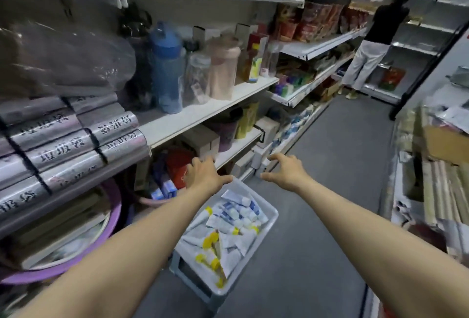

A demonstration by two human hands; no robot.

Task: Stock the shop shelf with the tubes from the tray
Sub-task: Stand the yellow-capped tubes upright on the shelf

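Observation:
A clear plastic tray (272, 218) sits on a grey stool in the aisle, holding several white tubes (236, 226) with blue, white and yellow caps. My left hand (204, 174) reaches out above the tray's far left corner, fingers loosely bent, holding nothing. My right hand (285, 169) is stretched out beyond the tray's far right side, fingers relaxed and empty. Both hands point toward the low white shelf (236, 148) on the left.
The left shelving carries bottles (166, 68), boxes, silver rolls (66, 145) and a purple basin (111, 216). Grey floor runs down the aisle. Another person (373, 46) stands at the far shelves. Stacked goods and cardboard line the right side.

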